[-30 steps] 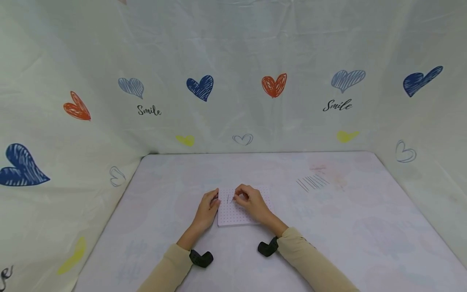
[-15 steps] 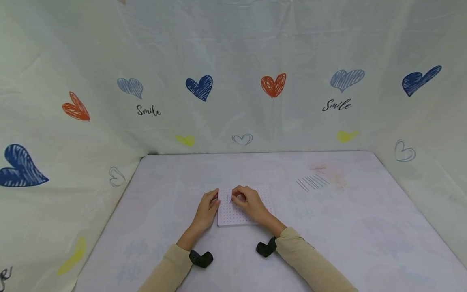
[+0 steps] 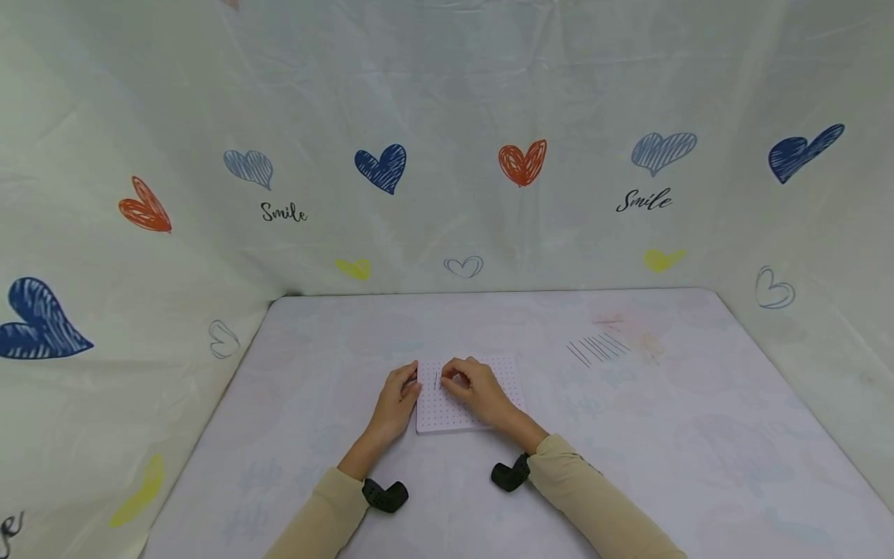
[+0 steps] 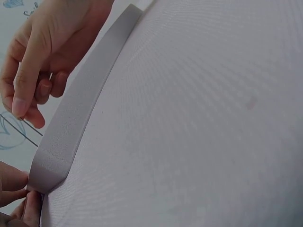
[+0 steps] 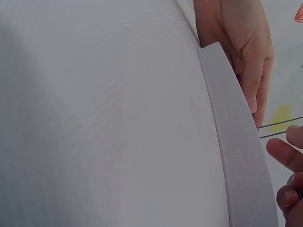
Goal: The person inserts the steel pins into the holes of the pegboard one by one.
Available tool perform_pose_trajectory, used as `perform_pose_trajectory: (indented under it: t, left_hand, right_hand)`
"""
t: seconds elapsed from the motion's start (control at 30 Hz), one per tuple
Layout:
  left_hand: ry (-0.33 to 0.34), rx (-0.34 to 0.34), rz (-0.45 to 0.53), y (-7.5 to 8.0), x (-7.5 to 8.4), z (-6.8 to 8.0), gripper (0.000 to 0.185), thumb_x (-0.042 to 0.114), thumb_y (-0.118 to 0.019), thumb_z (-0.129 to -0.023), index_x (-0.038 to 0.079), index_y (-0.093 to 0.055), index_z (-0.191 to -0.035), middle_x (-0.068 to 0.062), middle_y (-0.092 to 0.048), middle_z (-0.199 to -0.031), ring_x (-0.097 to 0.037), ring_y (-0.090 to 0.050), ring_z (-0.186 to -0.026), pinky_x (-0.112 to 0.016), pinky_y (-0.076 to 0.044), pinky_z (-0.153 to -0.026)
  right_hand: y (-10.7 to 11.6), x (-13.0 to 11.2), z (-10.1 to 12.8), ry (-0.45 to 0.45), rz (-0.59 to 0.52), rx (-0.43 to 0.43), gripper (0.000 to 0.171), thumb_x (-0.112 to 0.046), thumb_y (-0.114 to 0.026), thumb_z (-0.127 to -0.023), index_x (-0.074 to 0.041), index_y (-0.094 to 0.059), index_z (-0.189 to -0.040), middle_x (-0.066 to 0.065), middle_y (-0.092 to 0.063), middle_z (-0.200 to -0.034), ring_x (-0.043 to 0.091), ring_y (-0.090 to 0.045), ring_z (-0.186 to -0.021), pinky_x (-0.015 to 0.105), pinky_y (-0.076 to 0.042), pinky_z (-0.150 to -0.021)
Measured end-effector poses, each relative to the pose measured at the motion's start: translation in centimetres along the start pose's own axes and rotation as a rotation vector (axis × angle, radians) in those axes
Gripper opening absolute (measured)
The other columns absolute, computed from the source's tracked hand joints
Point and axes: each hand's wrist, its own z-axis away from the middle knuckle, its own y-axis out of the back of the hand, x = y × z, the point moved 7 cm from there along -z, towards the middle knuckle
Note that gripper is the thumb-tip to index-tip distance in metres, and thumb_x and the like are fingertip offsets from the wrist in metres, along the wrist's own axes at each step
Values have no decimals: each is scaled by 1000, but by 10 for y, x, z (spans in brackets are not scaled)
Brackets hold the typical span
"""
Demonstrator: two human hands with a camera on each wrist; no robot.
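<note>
A white board [image 3: 447, 411] with a grid of small dark dots lies on the table in the head view. My left hand [image 3: 393, 404] holds its left edge, with thumb and fingers at the side. My right hand [image 3: 480, 390], above the board, pinches a thin dark stick [image 4: 33, 127] between thumb and index finger; its lower end meets the board. Just left of those fingertips, a second thin dark stick [image 3: 435, 381] stands in the board. Both wrist views show the board's thick side [image 5: 236, 142] and the two sticks side by side.
Several thin dark sticks [image 3: 597, 350] lie in a slanted row at the right rear of the white table [image 3: 663, 466]. Behind them, a short reddish line [image 3: 609, 321] shows. A white curtain [image 3: 447, 93] printed with hearts encloses the table at the back and sides.
My right hand has shifted slightly left over the board, bringing the pinched stick closer to the standing one. The left hand and the board have stayed in place.
</note>
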Motion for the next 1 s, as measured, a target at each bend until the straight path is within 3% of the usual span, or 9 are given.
perform_pose_trajectory:
  t: [0.17, 0.5, 0.77, 1.0]
  left_hand:
    - [-9, 9, -10, 0, -1, -1, 45, -6, -48, -101, -15, -39, -144, -30, -42, -139, -41, -47, -129, -42, -42, -110]
    - [27, 8, 2, -1, -2, -2, 47, -4, -49, -101, -13, -37, -146, -28, -41, -142, -38, -45, -131, -41, -40, -111]
    - [31, 11, 1, 0, -1, 0, 47, -4, -49, -101, -12, -37, -146, -27, -41, -142, -38, -45, -132, -41, -39, -112]
    - [37, 11, -7, 0, -1, 0, 47, -3, -48, -102, -11, -37, -146, -27, -41, -142, -37, -45, -131, -41, -40, -112]
  right_hand:
    - [5, 3, 1, -20, -1, 19, 5, -13, -69, -94, -11, -72, -98, -5, -63, -85, 10, -45, -72, 22, -39, -61]
    - [27, 15, 2, -113, -58, 66, 6, -15, -70, -94, -11, -73, -97, -4, -48, -72, 12, -42, -69, 23, -34, -58]
    - [55, 26, 3, -178, -83, 145, 6, -13, -71, -93, -8, -73, -96, 0, -45, -71, 16, -42, -68, 23, -31, -56]
    - [82, 51, 11, -251, -78, 226, 10, -12, -71, -93, -3, -73, -97, 3, -49, -72, 17, -43, -68, 22, -32, -54]
